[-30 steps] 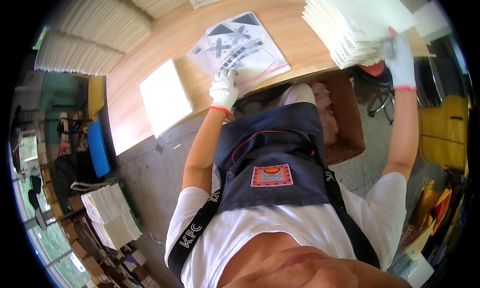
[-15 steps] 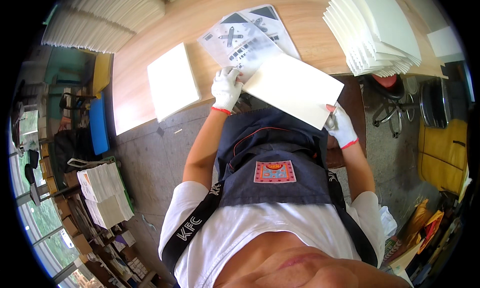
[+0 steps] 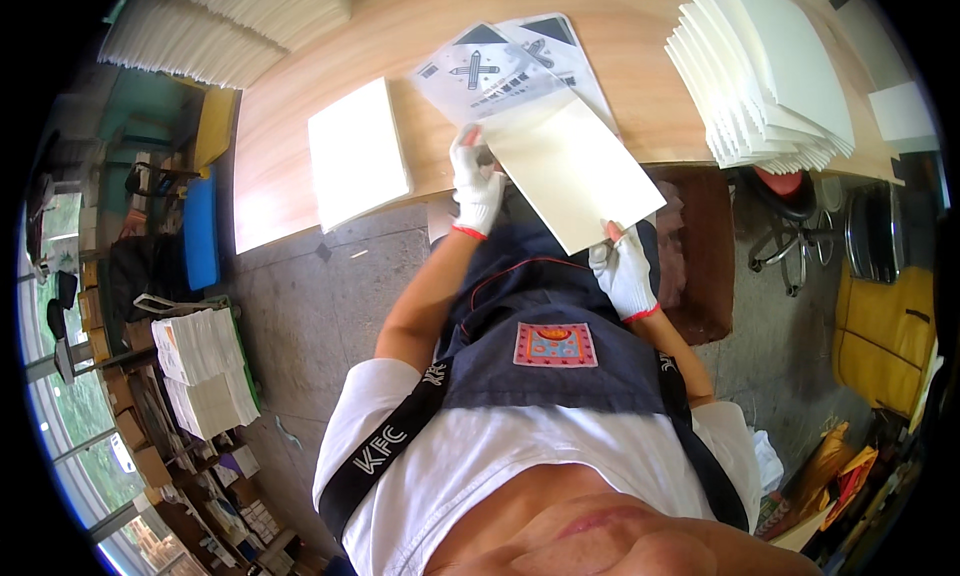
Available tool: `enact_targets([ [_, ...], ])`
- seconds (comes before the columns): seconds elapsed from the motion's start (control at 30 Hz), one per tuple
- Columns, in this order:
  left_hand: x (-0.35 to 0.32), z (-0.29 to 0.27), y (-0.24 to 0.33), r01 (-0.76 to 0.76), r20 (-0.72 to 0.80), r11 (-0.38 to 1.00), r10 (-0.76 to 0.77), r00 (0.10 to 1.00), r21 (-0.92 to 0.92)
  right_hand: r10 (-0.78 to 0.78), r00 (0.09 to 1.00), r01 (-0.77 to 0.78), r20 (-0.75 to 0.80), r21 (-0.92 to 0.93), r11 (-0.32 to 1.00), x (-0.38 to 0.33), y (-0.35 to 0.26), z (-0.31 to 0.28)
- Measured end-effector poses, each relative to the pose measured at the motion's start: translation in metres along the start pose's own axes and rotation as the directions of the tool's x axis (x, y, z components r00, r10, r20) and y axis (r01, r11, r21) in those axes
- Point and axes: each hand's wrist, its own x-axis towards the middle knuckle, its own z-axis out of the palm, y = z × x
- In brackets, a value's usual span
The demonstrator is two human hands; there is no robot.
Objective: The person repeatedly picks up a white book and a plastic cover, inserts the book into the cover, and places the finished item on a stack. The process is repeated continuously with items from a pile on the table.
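Observation:
Both my hands wear white gloves with red cuffs. My right hand grips the near corner of a blank white sheet bundle, held tilted over the table's front edge. My left hand touches the bundle's left edge, beside printed cover sheets with a crossed-pencil picture that lie flat on the wooden table. The white bundle partly covers those printed sheets.
A fanned stack of white bundles stands at the table's right. Another white stack lies at the left front edge. Rows of paper fill the far left. Paper piles sit on the floor; a brown box stands under the table.
My right hand has come down from the fanned stack with a white bundle and brought it over the printed sheets. My left hand has stayed at the sheets' near edge.

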Motion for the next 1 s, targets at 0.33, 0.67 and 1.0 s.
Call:
enact_targets([
  [0.33, -0.032, 0.056, -0.066, 0.511, 0.285, 0.496, -0.462, 0.840, -0.702, -0.056, 0.996, 0.070, 0.069, -0.210, 0.975, -0.022, -0.017, 0.028],
  [0.67, -0.067, 0.030, -0.035, 0.460, 0.385, 0.769, -0.299, 0.873, -0.445, -0.110, 0.994, 0.111, 0.021, -0.288, 0.951, -0.038, 0.024, 0.000],
  [1.0, -0.086, 0.048, -0.030, 0.573, 0.640, -0.352, -0.629, 0.440, -0.740, 0.025, 0.992, -0.052, -0.124, -0.217, 0.975, -0.028, 0.029, -0.019],
])
